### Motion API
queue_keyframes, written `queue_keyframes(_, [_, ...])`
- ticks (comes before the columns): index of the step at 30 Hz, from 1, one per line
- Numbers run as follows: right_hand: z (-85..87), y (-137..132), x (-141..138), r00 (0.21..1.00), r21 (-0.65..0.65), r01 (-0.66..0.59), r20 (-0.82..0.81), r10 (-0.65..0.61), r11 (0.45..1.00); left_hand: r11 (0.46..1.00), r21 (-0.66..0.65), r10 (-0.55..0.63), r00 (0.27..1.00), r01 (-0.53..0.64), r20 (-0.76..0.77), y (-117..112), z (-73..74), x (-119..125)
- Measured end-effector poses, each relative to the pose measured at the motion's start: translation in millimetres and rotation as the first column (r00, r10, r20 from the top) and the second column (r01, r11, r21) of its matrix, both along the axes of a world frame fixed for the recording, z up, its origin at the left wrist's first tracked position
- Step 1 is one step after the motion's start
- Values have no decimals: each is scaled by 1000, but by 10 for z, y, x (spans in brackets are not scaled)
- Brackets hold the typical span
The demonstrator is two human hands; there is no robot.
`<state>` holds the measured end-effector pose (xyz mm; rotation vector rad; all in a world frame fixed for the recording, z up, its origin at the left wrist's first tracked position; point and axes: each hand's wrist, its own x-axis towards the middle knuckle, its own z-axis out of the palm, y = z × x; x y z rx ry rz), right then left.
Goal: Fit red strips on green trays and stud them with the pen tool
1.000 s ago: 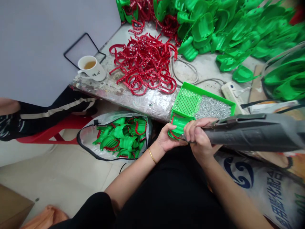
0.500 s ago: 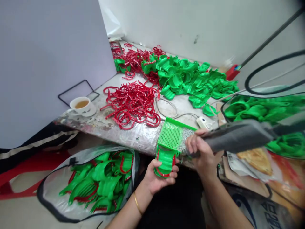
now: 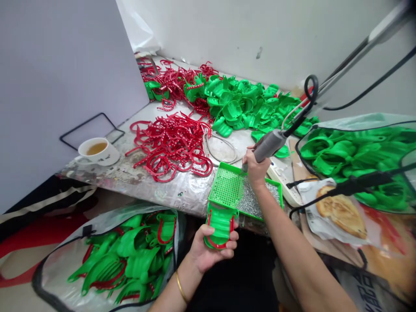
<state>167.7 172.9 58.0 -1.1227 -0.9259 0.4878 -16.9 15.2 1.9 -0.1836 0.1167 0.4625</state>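
Note:
My left hand [image 3: 208, 253] is closed around a green plastic piece with a red curved strip fitted on it [image 3: 220, 226], held below the table edge. My right hand [image 3: 256, 169] grips a grey powered driver [image 3: 269, 145] that hangs from a cable, its tip over the green tray [image 3: 227, 187]. The tray has a perforated left half and a heap of small silver screws [image 3: 253, 203] on its right half. Red curved strips [image 3: 170, 145] lie piled on the table to the left.
A heap of green pieces [image 3: 247, 106] fills the back of the table. A cup of tea [image 3: 96, 151] stands at the left edge. Clear bags of green pieces sit on the floor [image 3: 130, 260] and at right [image 3: 357, 160]. A white power strip [image 3: 286, 182] and packaged bread [image 3: 341, 212] lie at right.
My right hand has lifted the driver away from the piece and moved it up over the tray. My left hand has lowered slightly with the green piece. The camera view has tilted up.

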Motion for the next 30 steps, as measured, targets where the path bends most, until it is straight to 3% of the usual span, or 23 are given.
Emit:
queue_keyframes(15, [-78,25,-38,1000,-32,20,21,-19,999,1000,18,-3,1000,2,17,7,-27,0])
queue_keyframes(26, [25,25,-54,1000,38,10,21,-11,999,1000,-6,-11,999,11,31,6,-40,-14])
queue_keyframes(30, [9,61,-60,999,7,8,46,-9,1000,1000,2,-12,999,12,30,0,-55,-13])
